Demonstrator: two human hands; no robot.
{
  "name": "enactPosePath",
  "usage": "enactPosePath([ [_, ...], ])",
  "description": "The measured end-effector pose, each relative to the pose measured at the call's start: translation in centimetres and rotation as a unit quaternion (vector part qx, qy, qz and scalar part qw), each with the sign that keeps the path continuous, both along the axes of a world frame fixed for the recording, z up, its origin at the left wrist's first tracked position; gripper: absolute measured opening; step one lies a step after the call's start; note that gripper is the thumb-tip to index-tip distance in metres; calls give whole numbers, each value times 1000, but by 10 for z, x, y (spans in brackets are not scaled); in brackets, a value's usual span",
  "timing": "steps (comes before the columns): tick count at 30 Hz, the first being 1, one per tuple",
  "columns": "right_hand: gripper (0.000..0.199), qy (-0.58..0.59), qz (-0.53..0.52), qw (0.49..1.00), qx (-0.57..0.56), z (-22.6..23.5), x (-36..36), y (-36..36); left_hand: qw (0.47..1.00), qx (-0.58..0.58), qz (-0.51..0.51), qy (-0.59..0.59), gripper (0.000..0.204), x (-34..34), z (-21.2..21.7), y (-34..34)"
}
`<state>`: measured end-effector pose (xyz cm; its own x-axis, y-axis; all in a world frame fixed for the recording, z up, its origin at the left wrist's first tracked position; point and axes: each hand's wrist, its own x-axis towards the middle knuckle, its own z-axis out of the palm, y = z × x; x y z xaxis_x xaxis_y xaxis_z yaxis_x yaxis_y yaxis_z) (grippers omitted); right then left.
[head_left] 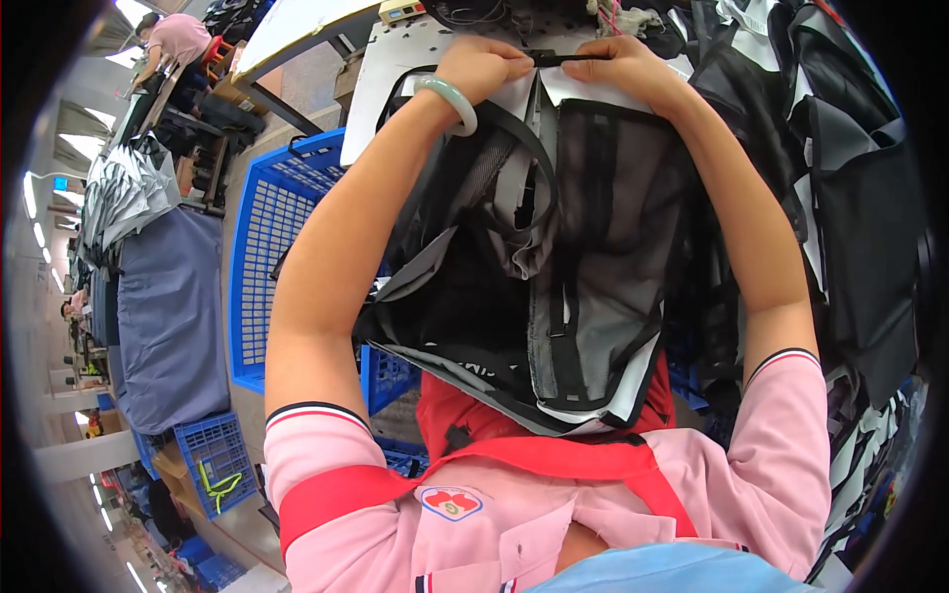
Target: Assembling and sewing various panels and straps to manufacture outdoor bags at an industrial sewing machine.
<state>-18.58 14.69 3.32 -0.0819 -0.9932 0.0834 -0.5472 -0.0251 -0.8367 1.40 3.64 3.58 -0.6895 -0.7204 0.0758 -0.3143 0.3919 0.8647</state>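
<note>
An unfinished black and grey fabric bag [618, 188] with mesh panels and black edging hangs from my hands over my lap. Its upper edge lies at the front of the white sewing table. My left hand [481, 69], with a pale bangle on the wrist, is closed, pinching the black edging at the top. Close by on the right, my right hand [630, 69] is closed on the same edging, thumb pointing inward. A loop of black strap [534, 148] droops below my left hand. Grey folds of lining show inside the bag, and its lower part covers my red apron [465, 415].
A blue plastic crate [287, 257] stands left of my left forearm. The white table [381, 84] holds machine parts at the back. Black and white fabric pieces [860, 217] are heaped at the right. Farther left are a cloth-covered stack [173, 316] and another person [178, 40].
</note>
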Motion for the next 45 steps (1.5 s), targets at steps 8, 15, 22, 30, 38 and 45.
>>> enactPosePath([
  [8, 44, -18, 2, 999, 33, -10, -13, -30, 999, 22, 42, -9, 26, -9, -9, -18],
  [15, 47, -16, 13, 1000, -5, -24, -24, -45, 998, 29, 45, 19, 26, -14, -21, -33],
  [22, 39, 45, -21, 995, 90, 15, 0, -35, 998, 23, 57, 24, 27, -10, -27, -48],
  [30, 39, -44, 13, 999, 12, -21, -28, -52, 997, 14, 76, 3, 29, -23, -44, -64],
  [38, 33, -77, 6, 997, 30, -9, -13, -26, 981, 128, 111, 90, 19, 8, -32, -60],
  [45, 33, 205, -6, 957, -207, 26, 10, 74, 882, -372, -234, 171, 7, 32, -3, 163],
])
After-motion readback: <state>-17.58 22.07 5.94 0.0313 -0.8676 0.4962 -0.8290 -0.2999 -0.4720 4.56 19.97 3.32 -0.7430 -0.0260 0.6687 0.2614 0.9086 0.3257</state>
